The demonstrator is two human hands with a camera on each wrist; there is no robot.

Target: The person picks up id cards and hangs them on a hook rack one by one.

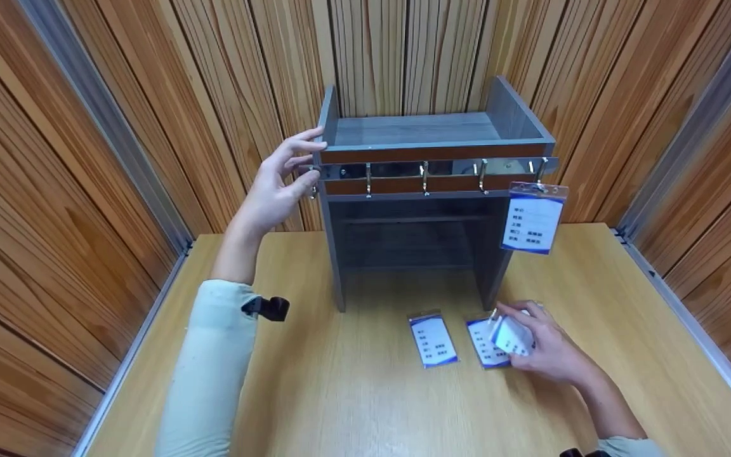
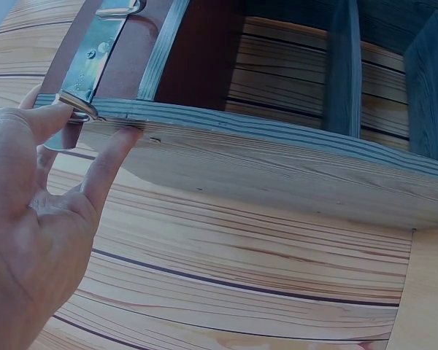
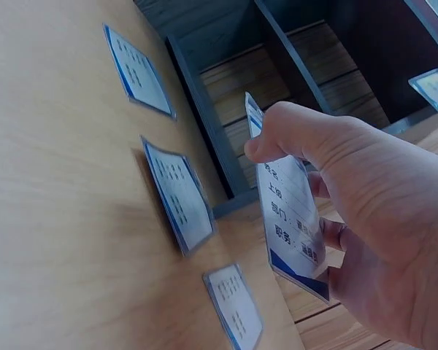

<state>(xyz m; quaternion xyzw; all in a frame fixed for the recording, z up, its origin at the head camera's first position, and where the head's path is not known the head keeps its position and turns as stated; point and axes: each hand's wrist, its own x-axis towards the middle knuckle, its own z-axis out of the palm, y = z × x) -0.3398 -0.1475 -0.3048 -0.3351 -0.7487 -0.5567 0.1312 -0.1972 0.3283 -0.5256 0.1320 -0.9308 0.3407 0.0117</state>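
While left fingers (image 2: 111, 159) (spread) touch shelving (image 1: 413, 131) — right fingers (image 3: 333, 233) pinch one badge (image 3: 288, 211); another (image 1: 534, 219) hangs.

Wood-grain wall panels (image 1: 213, 95), light tabletop (image 1: 353, 406)

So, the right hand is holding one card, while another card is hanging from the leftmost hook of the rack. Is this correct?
Not quite: the hanging card is on the rightmost hook, as the head view shows. The right hand is indeed holding the other card.

Apparently a booth, since wood-grain panels (image 1: 372, 57) and metal strips (image 1: 104, 114) enclose the tabletop (image 1: 340, 393).
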